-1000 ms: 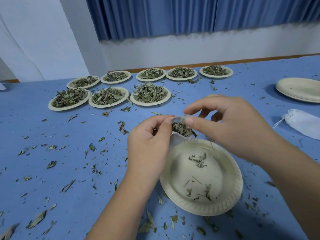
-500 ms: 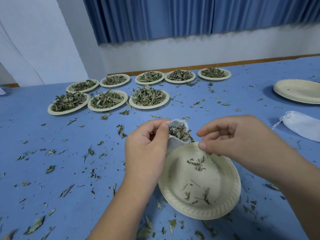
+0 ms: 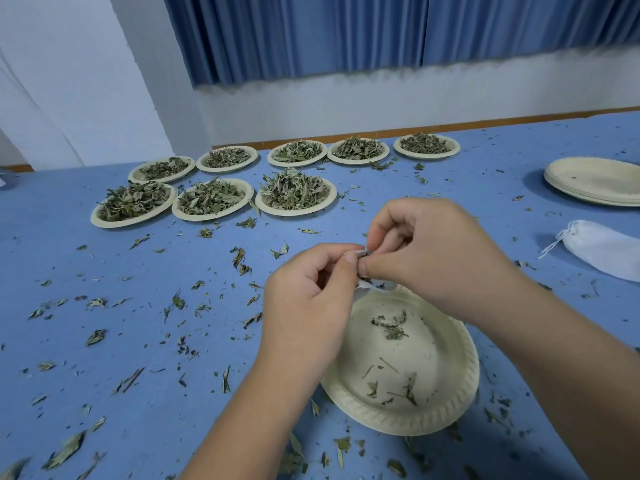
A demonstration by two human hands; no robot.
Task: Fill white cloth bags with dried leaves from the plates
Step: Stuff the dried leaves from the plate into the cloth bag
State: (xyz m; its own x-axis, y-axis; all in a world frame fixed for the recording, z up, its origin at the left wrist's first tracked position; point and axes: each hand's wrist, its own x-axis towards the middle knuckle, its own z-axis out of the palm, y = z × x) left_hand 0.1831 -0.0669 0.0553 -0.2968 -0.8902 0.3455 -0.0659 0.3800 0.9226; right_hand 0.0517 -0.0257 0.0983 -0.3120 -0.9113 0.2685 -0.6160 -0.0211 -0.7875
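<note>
A small white cloth bag hangs over the far rim of a cream paper plate, mostly hidden behind my fingers. My left hand pinches the bag's mouth between thumb and forefinger. My right hand meets it from the right, fingertips pinched at the bag's opening where a few dried leaves show. The plate under my hands holds only a few leaf scraps. Several plates heaped with dried leaves stand in two rows farther back.
A closed white drawstring bag lies at the right, beyond it a stack of bare paper plates. Leaf crumbs are scattered over the blue table. A wall and blue curtain rise behind the table's far edge.
My right hand rose from beside the plate back to the bag's mouth and now pinches there. The bag's open top, showing leaves before, is now covered by my fingers.
</note>
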